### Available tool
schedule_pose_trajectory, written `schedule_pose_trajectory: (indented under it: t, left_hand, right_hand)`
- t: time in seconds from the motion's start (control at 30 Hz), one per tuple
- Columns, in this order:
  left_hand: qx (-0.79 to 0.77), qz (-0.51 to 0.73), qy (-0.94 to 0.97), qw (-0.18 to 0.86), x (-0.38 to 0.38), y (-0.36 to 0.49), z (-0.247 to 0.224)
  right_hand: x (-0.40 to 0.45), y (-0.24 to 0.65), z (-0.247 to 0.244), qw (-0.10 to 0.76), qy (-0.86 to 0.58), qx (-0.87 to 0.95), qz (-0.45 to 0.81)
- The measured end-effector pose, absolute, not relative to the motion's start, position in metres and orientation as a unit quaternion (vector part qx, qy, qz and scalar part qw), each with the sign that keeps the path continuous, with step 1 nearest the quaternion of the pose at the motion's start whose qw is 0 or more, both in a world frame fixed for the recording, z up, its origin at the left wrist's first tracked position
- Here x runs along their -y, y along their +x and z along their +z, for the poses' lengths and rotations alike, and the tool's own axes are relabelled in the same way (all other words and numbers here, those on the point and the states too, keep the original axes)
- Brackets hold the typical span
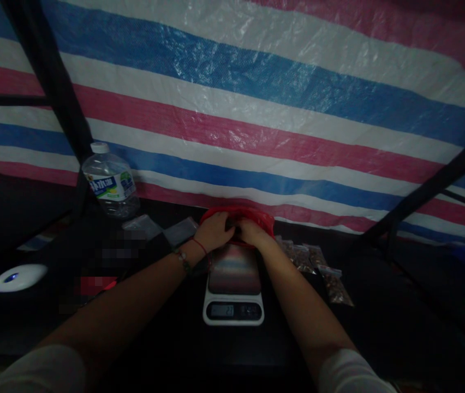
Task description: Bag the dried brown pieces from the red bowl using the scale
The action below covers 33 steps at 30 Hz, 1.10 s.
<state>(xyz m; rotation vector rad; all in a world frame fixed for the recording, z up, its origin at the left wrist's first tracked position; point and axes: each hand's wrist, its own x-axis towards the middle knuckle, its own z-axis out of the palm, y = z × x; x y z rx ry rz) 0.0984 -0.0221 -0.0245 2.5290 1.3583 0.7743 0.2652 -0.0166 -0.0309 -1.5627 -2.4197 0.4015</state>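
Observation:
Both of my hands reach over a white kitchen scale to a red plastic bag or basin behind it. My left hand (215, 231) is at the left part of the red container (266, 218), its fingers bent inward and partly hidden. Close beside it, my right hand (251, 232) dips its fingers into the dark inside, where they cannot be made out. The scale (233, 316) has a reflective top plate and a lit display that seems to read 23. Right of my right forearm lie several small clear bags with brown contents (336, 286).
A large clear bottle (112, 183) stands at the back left. Flat clear bags (180, 231) lie left of the red container. A white oval device (18, 277) is at far left. Black frame bars and a striped sheet rise behind the black table (232, 355).

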Motion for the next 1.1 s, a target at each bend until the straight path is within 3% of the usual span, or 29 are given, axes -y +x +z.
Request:
schedule_pose_trajectory:
  t: [0.17, 0.43, 0.77, 1.1]
  left_hand:
    - [-0.478, 0.200, 0.851, 0.085, 0.023, 0.098, -0.024]
    - [-0.461, 0.210, 0.854, 0.117, 0.017, 0.098, -0.031]
    - [-0.454, 0.224, 0.850, 0.147, 0.011, 0.098, -0.033]
    - [-0.485, 0.217, 0.834, 0.149, 0.010, 0.101, -0.035]
  right_hand:
    - [0.013, 0.270, -0.022, 0.136, -0.590, 0.786, 0.125]
    - [0.011, 0.267, -0.018, 0.362, -0.505, 0.759, 0.197]
    - [0.017, 0.264, -0.015, 0.312, -0.498, 0.777, 0.226]
    - [0.012, 0.262, -0.021, 0.333, -0.514, 0.777, 0.145]
